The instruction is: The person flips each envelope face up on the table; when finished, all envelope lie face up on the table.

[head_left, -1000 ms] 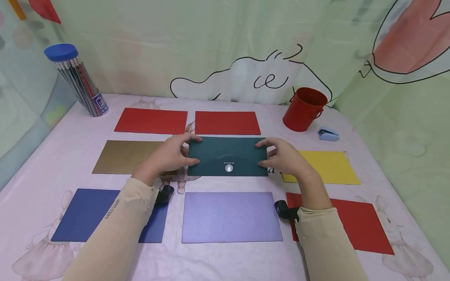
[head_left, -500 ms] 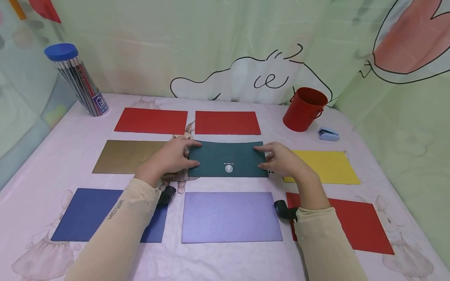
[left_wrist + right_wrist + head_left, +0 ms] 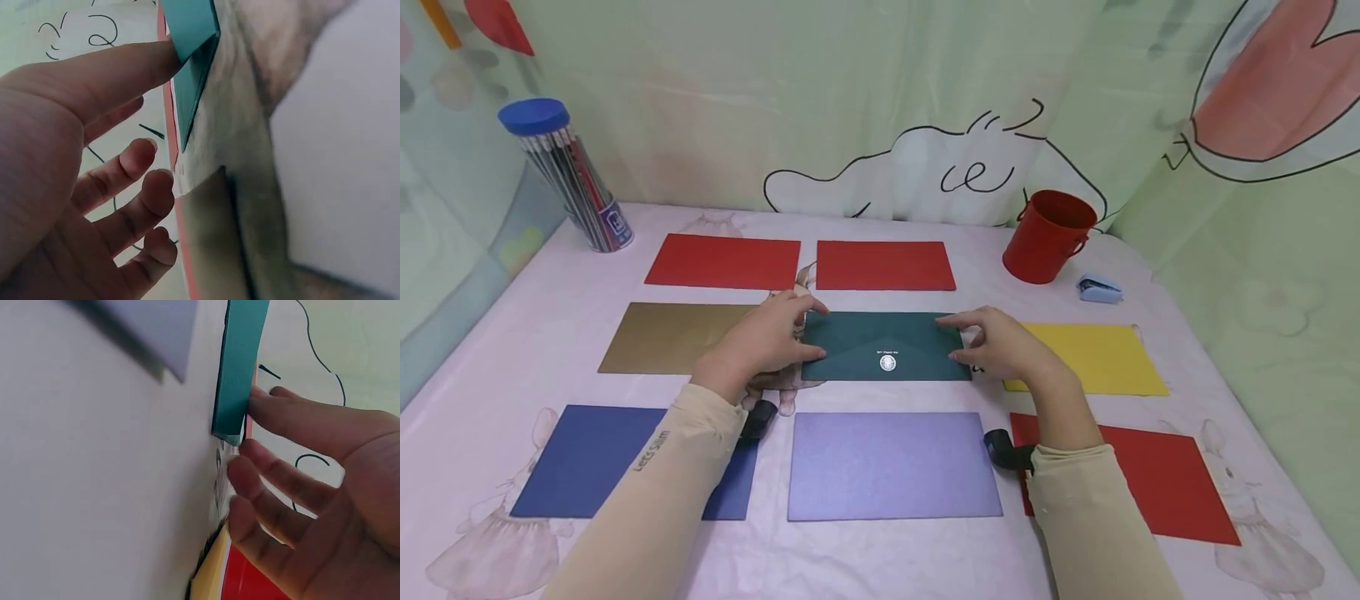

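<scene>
A dark green envelope (image 3: 880, 333) with a small white round logo lies in the middle of the head view, between both hands. My left hand (image 3: 767, 337) has its index fingertip on the envelope's far left corner and its thumb on the near left part. At the right end, my right hand (image 3: 992, 337) touches it the same way. In the left wrist view the thumb (image 3: 125, 72) overlaps a fold of the envelope, with the other fingers loosely bent beside it. The right wrist view shows the thumb (image 3: 300, 422) against the envelope's end and the remaining fingers free.
Around it lie two red sheets (image 3: 726, 262) behind, a gold sheet (image 3: 662, 337) left, and a yellow sheet (image 3: 1097, 358) right. In front are blue (image 3: 580, 458), lilac (image 3: 895, 467) and red (image 3: 1180, 479) sheets. A pencil tub (image 3: 576, 179), red bucket (image 3: 1048, 237) and blue stapler (image 3: 1100, 288) stand farther back.
The envelope's far edge has come down toward me, and it lies flatter. Both hands lowered slightly with it, the right index fingertip shifting a little left.
</scene>
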A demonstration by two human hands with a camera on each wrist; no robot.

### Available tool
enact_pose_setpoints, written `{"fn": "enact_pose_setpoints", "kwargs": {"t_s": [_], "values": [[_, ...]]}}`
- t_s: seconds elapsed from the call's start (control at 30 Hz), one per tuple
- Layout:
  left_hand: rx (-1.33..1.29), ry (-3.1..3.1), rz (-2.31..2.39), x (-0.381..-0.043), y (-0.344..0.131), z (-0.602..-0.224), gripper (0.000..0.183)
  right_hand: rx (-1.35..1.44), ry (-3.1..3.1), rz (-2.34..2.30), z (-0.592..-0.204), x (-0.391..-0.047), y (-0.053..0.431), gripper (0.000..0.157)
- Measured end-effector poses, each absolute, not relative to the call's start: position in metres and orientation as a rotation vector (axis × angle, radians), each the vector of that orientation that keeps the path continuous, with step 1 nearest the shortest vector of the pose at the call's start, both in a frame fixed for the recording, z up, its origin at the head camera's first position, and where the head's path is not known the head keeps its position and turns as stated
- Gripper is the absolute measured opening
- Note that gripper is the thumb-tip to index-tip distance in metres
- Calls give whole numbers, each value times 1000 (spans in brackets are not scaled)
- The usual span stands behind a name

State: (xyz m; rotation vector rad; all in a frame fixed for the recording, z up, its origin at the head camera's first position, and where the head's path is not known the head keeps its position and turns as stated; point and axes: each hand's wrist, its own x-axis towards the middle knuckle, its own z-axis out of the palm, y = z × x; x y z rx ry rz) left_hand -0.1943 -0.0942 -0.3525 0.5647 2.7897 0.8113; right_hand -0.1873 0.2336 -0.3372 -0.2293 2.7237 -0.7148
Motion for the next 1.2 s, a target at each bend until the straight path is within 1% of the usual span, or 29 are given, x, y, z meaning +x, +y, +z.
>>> {"fn": "enact_pose_setpoints", "kwargs": {"t_s": [0.13, 0.27, 0.43, 0.6, 0.73, 0.9, 1.03, 1.2], "values": [[619, 2797, 881, -190, -91, -345, 54, -251, 2695, -796, -329, -184, 234, 62], [753, 2775, 1020, -184, -88, -332, 52, -296, 2643, -873, -318, -177, 232, 69], [981, 2639, 1123, -168, -84, -314, 61, -456, 2543, -836, -307, -161, 225, 83], [1165, 2504, 1123, -148, -89, -313, 74, -663, 2488, -776, -304, -135, 225, 84], [1162, 2425, 1098, -129, -100, -322, 82, -684, 2457, -789, -310, -112, 230, 89], [1051, 2401, 1029, -107, -115, -334, 97, -645, 2460, -813, -317, -90, 237, 97], [983, 2368, 1012, -98, -122, -342, 108, -595, 2492, -752, -323, -81, 240, 104], [1021, 2361, 921, -93, -124, -352, 116, -550, 2511, -682, -326, -79, 241, 112]]}}
